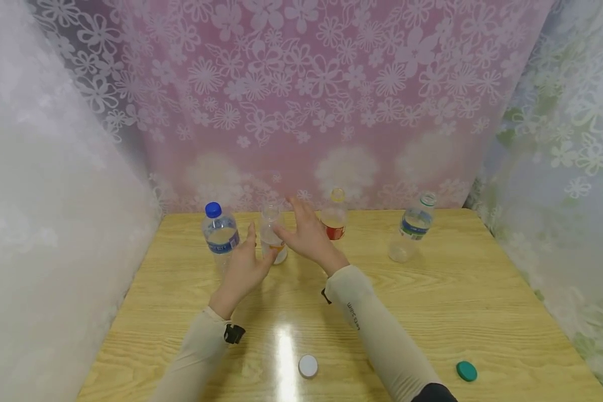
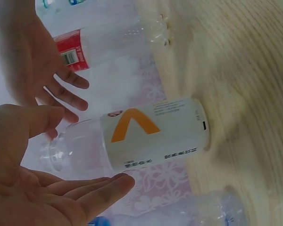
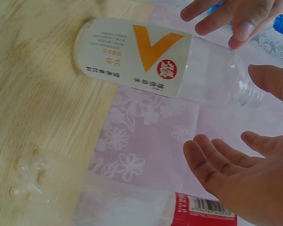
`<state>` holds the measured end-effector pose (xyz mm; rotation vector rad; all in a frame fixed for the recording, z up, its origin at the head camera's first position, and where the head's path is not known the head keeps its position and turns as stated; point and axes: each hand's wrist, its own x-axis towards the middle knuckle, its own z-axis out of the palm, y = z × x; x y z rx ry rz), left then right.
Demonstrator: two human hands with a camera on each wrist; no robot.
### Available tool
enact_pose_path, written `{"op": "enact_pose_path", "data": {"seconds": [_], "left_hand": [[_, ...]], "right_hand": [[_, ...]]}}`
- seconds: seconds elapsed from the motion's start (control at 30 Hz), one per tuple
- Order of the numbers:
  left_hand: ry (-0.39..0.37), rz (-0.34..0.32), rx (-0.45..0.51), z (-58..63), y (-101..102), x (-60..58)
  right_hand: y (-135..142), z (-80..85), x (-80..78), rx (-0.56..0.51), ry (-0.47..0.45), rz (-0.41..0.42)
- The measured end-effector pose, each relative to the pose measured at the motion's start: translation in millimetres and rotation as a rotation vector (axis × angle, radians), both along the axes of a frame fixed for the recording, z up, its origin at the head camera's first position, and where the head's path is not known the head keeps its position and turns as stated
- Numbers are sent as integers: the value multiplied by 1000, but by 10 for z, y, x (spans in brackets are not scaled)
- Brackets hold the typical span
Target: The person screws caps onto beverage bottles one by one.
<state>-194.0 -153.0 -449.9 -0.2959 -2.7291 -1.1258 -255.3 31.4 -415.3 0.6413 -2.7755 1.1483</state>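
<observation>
Since both forearms reach well out over the table [image 1: 146, 335], the nearest things are two loose caps: a white cap [image 1: 308, 366] between the pale sleeves, and a green cap [image 1: 467, 371] off to the right of the right sleeve [image 1: 382, 329]. Both lie flat on the wood, a resting position in which they are unlikely to roll.

Farther out, the left hand [image 1: 244, 272] and the right hand [image 1: 309, 235] stand on either side of a white-labelled bottle [image 2: 153, 134], palms turned toward it. The left hand's fingers are extended, the thumb spread away from them; the right hand's are parted and slightly bent. Neither has hold of anything, and the gap seems kept wide so that the bottle fits between them. Whether a left fingertip touches its side I cannot tell. The bottle stands upright on its base, capless, its orange mark facing the person.

Just left of it stands a blue-capped bottle [image 1: 221, 230], partly behind the left hand. Beyond the right hand is a red-labelled bottle [image 1: 334, 230]; well apart to the right stands an uncapped blue-labelled bottle [image 1: 415, 223]. The flowered curtain [image 1: 306, 111] hangs behind, closing off the table's far edge.
</observation>
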Motion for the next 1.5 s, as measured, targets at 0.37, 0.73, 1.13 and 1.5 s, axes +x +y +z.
{"op": "enact_pose_path", "data": {"seconds": [0.37,0.73,1.13,1.5], "left_hand": [[-38,29,63,-146,88,-156],[43,40,124,-262,98,-272],[147,52,176,-462,166,-374],[170,53,176,-487,135,-392]], "right_hand": [[14,-55,-36,13,-64,39],[-3,-95,-81,1,-12,95],[-50,-139,-100,-97,-116,59],[-55,-167,-107,-174,-146,72]]}}
